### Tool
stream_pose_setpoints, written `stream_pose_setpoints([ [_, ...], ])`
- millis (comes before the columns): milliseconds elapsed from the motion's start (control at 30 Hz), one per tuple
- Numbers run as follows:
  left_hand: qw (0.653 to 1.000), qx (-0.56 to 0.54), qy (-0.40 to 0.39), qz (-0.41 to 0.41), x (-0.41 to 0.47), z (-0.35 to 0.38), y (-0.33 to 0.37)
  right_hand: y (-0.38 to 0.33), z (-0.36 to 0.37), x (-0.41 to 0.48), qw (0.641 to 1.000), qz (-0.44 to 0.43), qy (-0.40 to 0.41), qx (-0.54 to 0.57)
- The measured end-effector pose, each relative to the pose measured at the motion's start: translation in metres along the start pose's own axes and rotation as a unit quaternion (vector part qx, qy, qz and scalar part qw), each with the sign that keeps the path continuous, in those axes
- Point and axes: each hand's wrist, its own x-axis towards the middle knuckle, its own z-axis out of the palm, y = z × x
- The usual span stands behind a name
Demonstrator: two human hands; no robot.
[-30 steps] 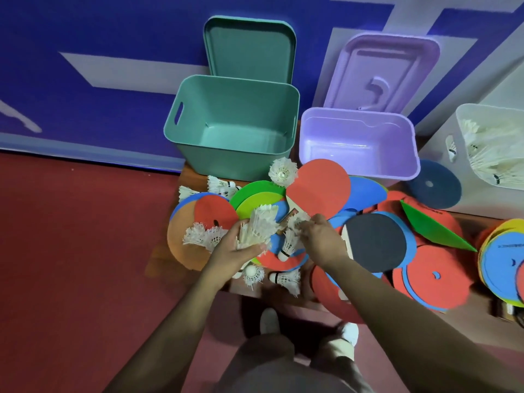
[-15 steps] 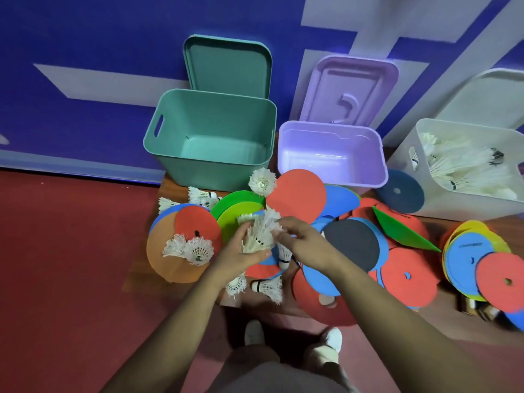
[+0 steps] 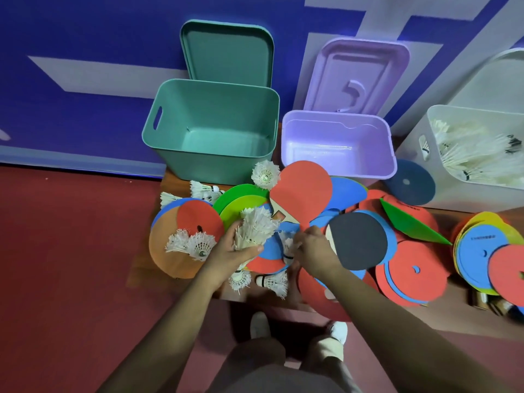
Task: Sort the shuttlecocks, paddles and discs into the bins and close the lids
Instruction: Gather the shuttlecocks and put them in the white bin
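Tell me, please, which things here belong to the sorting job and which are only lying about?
Belong: shuttlecock bundle in the left hand; loose shuttlecocks; red paddle; black paddle; coloured discs; green bin, purple bin, white bin; green lid, purple lid.
Lying about: wooden bench; white shoes; red floor.

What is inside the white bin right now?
The white bin holds a pile of white shuttlecocks. Its floor is covered by them, and its right part runs out of frame.
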Motion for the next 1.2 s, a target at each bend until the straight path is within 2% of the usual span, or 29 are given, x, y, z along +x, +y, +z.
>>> stream_pose_setpoints([
  [67,1.0,0.013,0.002,-0.006,-0.001,-0.001,-0.002,0.0,-0.004,-0.001,0.996,-0.023,0.066,0.056],
  [133,1.0,0.027,0.001,-0.001,0.0,-0.001,0.0,-0.004,-0.022,-0.006,0.975,-0.013,0.13,0.18],
  [233,0.999,0.036,0.005,0.009,0.008,0.007,0.003,-0.015,-0.062,-0.015,0.903,0.018,0.177,0.39],
  [300,0.999,0.035,0.001,0.019,0.015,0.017,0.009,-0.018,-0.083,-0.018,0.875,-0.001,0.18,0.45],
  [433,0.997,0.065,-0.026,0.042,0.029,0.046,0.028,-0.009,-0.104,-0.027,0.907,-0.067,0.191,0.368],
  [567,0.985,0.134,-0.078,0.072,0.041,0.08,0.055,0.024,-0.121,-0.038,0.932,-0.054,0.11,0.34],
  [733,0.962,0.217,-0.11,0.124,0.06,0.141,0.107,0.081,-0.175,-0.055,0.931,-0.053,0.142,0.331],
  [900,0.936,0.282,-0.088,0.19,0.095,0.226,0.186,0.153,-0.247,-0.057,0.931,-0.047,0.242,0.269],
  [967,0.929,0.3,-0.067,0.206,0.11,0.261,0.216,0.187,-0.277,-0.053,0.929,-0.02,0.256,0.266],
  [1067,0.913,0.315,-0.08,0.248,0.139,0.312,0.25,0.236,-0.317,-0.049,0.922,0.008,0.277,0.271],
  [1200,0.883,0.362,-0.08,0.287,0.184,0.37,0.264,0.294,-0.342,-0.037,0.915,0.046,0.275,0.291],
])
